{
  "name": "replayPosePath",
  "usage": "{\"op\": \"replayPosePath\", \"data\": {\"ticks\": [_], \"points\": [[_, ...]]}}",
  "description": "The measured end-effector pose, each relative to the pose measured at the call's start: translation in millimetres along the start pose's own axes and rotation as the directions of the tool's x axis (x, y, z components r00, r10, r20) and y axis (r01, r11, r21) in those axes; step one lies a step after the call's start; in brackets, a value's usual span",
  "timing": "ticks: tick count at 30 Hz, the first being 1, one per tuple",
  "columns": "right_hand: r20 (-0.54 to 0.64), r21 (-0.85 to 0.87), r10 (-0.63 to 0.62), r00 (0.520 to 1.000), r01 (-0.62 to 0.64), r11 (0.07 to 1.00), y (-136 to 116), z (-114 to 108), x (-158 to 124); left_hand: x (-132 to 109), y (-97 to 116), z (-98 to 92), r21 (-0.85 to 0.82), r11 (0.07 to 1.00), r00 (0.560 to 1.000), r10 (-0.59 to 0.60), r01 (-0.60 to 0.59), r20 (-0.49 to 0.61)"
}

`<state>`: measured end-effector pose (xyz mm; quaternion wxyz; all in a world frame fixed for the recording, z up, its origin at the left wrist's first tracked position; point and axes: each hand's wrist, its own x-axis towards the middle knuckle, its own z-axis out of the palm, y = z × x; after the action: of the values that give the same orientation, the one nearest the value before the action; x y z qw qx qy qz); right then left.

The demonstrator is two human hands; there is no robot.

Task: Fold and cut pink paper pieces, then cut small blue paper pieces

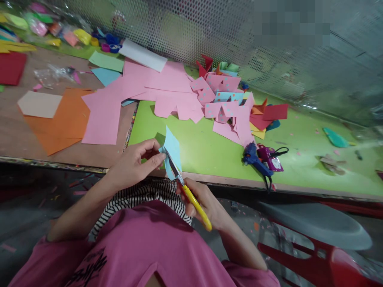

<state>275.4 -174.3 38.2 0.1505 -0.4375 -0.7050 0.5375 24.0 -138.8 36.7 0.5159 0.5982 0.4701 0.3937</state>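
A small light blue paper [172,147] is pinched at its left edge between the thumb and fingers of my left hand [139,161], over the table's front edge. My right hand [203,201] is closed around the yellow handles of a pair of scissors [193,199]. The scissor blades point up and left and lie across the blue paper, close to my left fingertips. Below the blades a narrow strip of the paper curls down. Part of my right fingers is hidden behind the handles.
Pink paper sheets [166,79] and cut pink pieces lie behind my hands on the green table [191,139]. A blue glue gun [254,157] rests at right. Orange paper [70,115] lies left. A red chair [323,255] stands at lower right.
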Motion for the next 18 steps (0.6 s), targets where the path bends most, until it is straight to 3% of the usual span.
{"op": "replayPosePath", "data": {"ticks": [8, 18], "points": [[0.005, -0.007, -0.002, 1.0, 0.002, 1.0, -1.8, 0.4, -0.8, -2.0, 5.0, -1.1, 0.125, 0.992, 0.999, 0.033, -0.03, -0.026], [-0.001, 0.042, 0.004, 1.0, -0.004, 0.999, 0.4, 2.2, -0.9, -0.7, 6.9, 0.3, 0.079, 0.995, 0.999, 0.051, -0.052, 0.013]]}}
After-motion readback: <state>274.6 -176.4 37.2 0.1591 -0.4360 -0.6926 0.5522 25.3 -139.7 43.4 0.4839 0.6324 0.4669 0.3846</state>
